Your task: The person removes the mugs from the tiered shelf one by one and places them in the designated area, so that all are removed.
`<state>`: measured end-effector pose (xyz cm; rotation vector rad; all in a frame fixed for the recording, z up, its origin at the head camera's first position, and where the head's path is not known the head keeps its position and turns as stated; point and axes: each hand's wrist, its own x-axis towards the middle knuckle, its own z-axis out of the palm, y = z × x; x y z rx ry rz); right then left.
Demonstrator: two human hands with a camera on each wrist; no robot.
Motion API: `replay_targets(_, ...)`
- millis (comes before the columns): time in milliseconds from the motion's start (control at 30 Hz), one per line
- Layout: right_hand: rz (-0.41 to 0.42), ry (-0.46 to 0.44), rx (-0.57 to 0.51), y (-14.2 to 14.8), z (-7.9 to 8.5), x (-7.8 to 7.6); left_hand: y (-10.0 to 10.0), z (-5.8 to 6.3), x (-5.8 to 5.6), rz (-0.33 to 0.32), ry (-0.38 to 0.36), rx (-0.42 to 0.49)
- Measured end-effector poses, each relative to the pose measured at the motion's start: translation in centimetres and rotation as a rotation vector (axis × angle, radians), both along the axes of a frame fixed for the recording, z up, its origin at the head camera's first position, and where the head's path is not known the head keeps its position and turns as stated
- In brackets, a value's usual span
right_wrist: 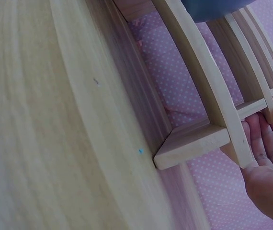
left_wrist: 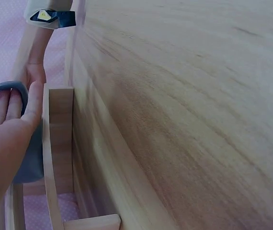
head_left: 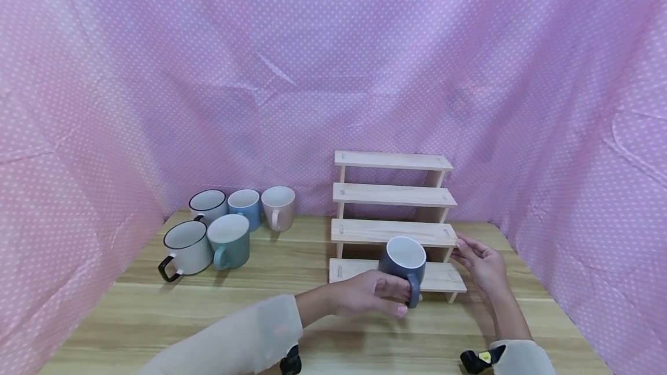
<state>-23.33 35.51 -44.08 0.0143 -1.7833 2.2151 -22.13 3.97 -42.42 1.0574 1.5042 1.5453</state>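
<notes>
My left hand (head_left: pixel 371 294) holds a dark blue-grey mug (head_left: pixel 400 268) with a white inside, fingers through its handle. The mug is upright at the lowest step of a four-step wooden display rack (head_left: pixel 385 194); whether its base touches the board cannot be told. In the left wrist view, several fingers (left_wrist: pixel 13 103) pass through the handle loop. At the rack's right side, my right hand (head_left: pixel 484 265) grips the end of the second step from the bottom, thumb on the edge. The right wrist view shows the fingers (right_wrist: pixel 266 143) curled beside the rack's side support.
To the left stand two white mugs with black rims, one nearer (head_left: pixel 190 253) and one behind (head_left: pixel 209 204). Beside them are a green mug (head_left: pixel 231 247), a blue mug (head_left: pixel 250 210) and a pale pink mug (head_left: pixel 281 213). Pink dotted cloth (head_left: pixel 312 74) surrounds the wooden table (head_left: pixel 250 294).
</notes>
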Motion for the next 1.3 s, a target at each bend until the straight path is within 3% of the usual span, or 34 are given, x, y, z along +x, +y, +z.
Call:
replay_targets(200,0.009,0.012,-0.020,0.1,-0.2,0.0,0.3,-0.1,0.3,0.099,-0.097,0.049)
replay_targets(367,0.008,0.013,-0.024,0.1,-0.3,-0.1,0.2,-0.1,0.3,0.204,-0.124,0.047)
replay_targets(733,-0.008,-0.002,-0.013,0.1,-0.2,-0.1,0.3,-1.0,-0.4,0.331,-0.141,0.093)
replay_targets(967,-0.009,-0.003,-0.014,0.2,-0.3,-0.2,0.1,-0.8,-0.3,0.312,-0.104,0.112)
replay_targets(1300,-0.007,-0.011,-0.019,0.1,-0.2,-0.2,-1.3,-1.2,-0.8,0.317,-0.131,0.140)
